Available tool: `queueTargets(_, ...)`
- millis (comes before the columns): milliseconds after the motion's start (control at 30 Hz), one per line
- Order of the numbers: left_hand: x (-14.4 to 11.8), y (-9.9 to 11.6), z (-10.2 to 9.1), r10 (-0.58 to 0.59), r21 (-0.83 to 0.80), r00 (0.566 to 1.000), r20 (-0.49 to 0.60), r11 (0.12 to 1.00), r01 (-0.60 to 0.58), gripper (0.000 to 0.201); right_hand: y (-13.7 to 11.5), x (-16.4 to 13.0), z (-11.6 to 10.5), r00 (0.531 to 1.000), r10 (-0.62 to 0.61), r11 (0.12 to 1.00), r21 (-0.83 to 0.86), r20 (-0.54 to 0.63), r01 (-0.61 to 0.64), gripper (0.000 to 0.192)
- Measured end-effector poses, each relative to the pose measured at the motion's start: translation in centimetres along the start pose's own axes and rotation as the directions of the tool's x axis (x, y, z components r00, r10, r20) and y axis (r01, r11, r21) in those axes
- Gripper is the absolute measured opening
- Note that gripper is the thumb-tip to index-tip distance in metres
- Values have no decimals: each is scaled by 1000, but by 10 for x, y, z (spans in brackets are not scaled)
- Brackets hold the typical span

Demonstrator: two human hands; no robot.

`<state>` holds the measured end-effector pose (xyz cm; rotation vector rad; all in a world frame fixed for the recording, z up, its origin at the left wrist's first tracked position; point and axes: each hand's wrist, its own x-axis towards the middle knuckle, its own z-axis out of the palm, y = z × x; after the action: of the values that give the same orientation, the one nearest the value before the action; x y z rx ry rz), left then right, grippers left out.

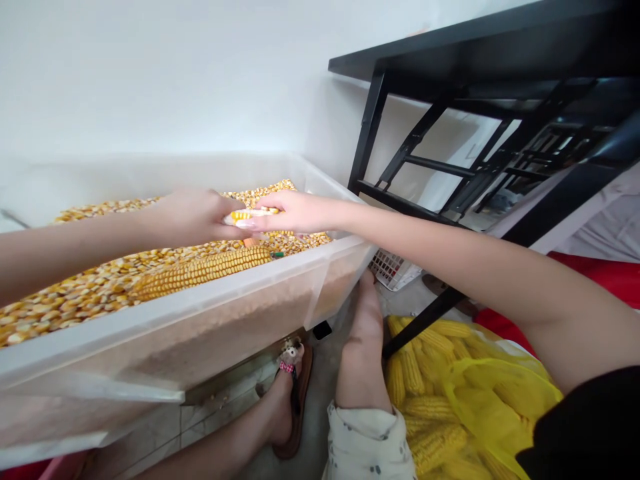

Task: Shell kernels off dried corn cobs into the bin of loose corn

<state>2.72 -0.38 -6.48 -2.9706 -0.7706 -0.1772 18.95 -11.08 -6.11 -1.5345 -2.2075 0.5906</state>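
Note:
Over a white plastic bin (300, 257) of loose corn kernels (95, 280), both my hands grip one partly stripped corn cob (245, 216). My left hand (195, 215) closes around its left end, and my right hand (283, 212) holds the right end with the thumb along the cob. Pale bare patches and some yellow kernels show between the fingers. Below the hands, a full corn cob (205, 272) lies on the kernels against the bin's near wall. A small green-tipped object (277, 255) is at that cob's right end, its kind unclear.
A black folding table (480, 40) with crossing metal legs stands to the right. Under it is a white plastic basket (395, 267). A yellow mesh bag (500, 380) of corn cobs lies by my right leg. A dark phone-like object (323, 330) is on the floor beside the bin.

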Motion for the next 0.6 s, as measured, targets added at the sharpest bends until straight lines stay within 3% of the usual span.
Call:
queueTargets(133,-1,-2,-10,7,-205,978,209,978,36,46,-2,0,0,995,18,1000,21,-95,-16,44)
queueTargets(200,-1,-3,-14,44,-262,969,243,965,22,46,-3,-2,0,991,32,999,29,-127,-29,43)
queueTargets(433,-3,0,-11,184,-325,948,258,941,-94,42,4,-2,0,994,19,998,-60,-104,-25,47)
queueTargets(533,-2,0,-4,188,-263,951,247,957,-121,43,8,4,2,999,-26,992,-127,-46,20,48)
queueTargets(600,-3,-1,-1,237,-181,957,168,962,-206,45,9,7,2,998,-66,985,-160,-11,63,50)
